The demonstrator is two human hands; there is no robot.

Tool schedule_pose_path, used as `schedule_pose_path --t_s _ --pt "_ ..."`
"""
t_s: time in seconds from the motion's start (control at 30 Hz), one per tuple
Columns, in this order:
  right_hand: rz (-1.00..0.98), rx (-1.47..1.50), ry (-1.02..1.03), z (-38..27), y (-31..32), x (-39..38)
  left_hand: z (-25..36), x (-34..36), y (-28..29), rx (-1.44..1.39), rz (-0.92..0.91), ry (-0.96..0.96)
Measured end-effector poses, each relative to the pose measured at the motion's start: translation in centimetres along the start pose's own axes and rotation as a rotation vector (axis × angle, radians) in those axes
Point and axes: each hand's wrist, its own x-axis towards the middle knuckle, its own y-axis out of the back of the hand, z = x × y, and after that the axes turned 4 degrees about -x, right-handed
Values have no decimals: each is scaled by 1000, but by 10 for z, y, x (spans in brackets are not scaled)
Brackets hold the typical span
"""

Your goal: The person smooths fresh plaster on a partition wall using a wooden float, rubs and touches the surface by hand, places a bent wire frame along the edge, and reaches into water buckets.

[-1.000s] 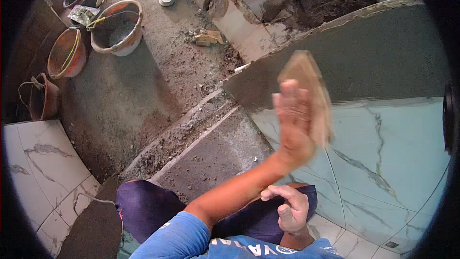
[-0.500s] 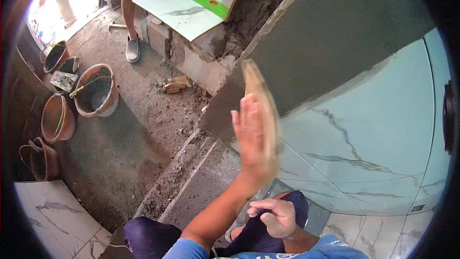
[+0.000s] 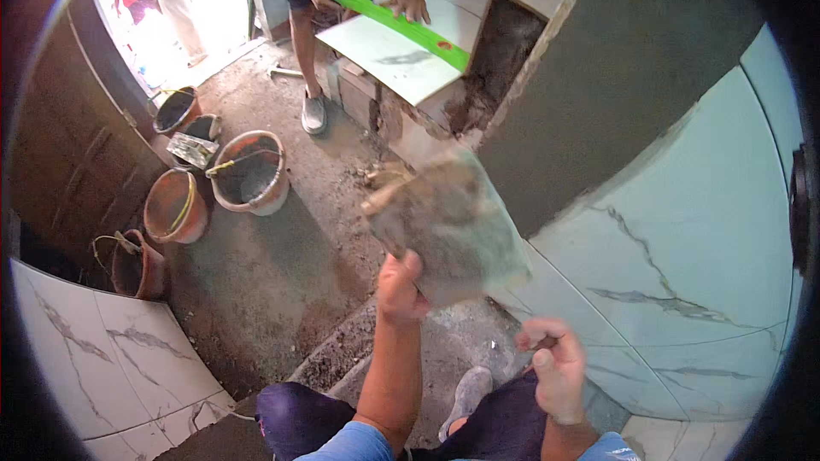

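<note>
My left hand [image 3: 400,288] grips the lower edge of a flat, squarish plate [image 3: 457,235], thumb on the face turned toward me. Grey-brown smears cover much of that face, while its right edge looks pale green. Motion blurs the plate, so I cannot tell its material. To the right, my right hand [image 3: 559,369] hangs apart from the plate with loosely bent fingers and seemingly nothing in them. Just beyond the plate rises a wall with a dark grey mortar band [image 3: 615,85] above pale marbled tiles [image 3: 666,273].
Several buckets [image 3: 248,172] stand on the dirty floor at left, with a hammer [image 3: 286,72] farther off. Across from me, another person's hands [image 3: 412,7] rest by a green straightedge [image 3: 401,26] on a white tile [image 3: 389,55]. A wood scrap [image 3: 389,177] lies behind the plate.
The plate has turned from edge-on to showing its broad smeared face, and my left hand has moved down and left. My right hand has shifted right and up, its fingers more bent. The view has shifted.
</note>
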Motion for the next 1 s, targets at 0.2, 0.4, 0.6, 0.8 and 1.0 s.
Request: schedule_pose_path --t_s 0.2,0.4,0.6,0.8,1.0 --pt "18 -189 57 -30 8 43 6 -10 -9 340 -214 262" --pt "-15 -87 -139 13 6 95 25 9 -33 905 -256 155" --pt "41 164 -197 76 -14 166 55 11 -53 646 -10 -58" --pt "-743 590 157 126 -96 161 82 -9 -69 35 259 -449" --pt "-1155 -57 461 121 -181 129 85 -41 -76 19 464 -612"
